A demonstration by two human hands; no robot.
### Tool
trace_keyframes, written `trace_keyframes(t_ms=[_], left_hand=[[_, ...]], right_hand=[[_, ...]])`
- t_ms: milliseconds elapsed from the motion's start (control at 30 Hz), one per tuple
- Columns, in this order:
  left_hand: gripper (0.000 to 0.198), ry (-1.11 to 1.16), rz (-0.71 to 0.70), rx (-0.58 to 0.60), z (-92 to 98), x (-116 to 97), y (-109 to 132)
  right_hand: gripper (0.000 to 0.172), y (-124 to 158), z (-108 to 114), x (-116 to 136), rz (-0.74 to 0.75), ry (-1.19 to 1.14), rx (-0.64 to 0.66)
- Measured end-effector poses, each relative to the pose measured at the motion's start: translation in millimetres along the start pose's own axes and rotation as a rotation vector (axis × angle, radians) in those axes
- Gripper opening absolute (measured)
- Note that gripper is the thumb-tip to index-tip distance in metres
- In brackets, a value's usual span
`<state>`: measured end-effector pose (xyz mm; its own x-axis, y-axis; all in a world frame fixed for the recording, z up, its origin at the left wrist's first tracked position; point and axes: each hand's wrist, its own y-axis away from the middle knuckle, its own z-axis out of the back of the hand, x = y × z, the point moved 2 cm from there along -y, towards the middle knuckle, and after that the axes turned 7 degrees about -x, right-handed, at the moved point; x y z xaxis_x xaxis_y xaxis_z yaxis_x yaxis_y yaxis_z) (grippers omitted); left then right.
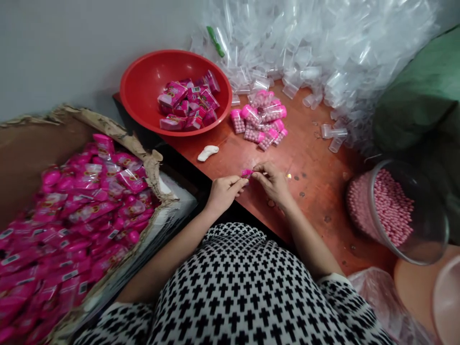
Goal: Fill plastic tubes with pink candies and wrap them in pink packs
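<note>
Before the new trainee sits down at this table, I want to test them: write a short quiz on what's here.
1. What do the left hand and right hand pinch between them?
2. True or false: the pink-capped plastic vials lie inside the red bowl.
3. What fills the cardboard box?
A) pink packets
B) empty clear vials
C) loose white beads

Key:
1. A small pink item.
2. False: they lie on the wooden table.
3. A.
</note>
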<state>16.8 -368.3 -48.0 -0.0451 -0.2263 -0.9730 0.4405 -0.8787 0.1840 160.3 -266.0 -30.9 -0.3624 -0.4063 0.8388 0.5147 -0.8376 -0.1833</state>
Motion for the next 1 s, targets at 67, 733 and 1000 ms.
trace_keyframes(t_ms=[67,733,1000], left_hand=[[0.026,-0.060,-0.029,-0.009,4.9,-2,1],[0.026,1.017,0.614,-0.338,7.0,-8,-1],[0.018,1.143,0.675,-0.373,-2.6,-10,-6]], right_hand=[[0.027,-11,4,1,-0.051,0.047,-0.042],[0.041,-41,17,-14,-0.278,0.093,-0.217],[0.027,51,-22,37,-0.418,-0.538,-0.018]])
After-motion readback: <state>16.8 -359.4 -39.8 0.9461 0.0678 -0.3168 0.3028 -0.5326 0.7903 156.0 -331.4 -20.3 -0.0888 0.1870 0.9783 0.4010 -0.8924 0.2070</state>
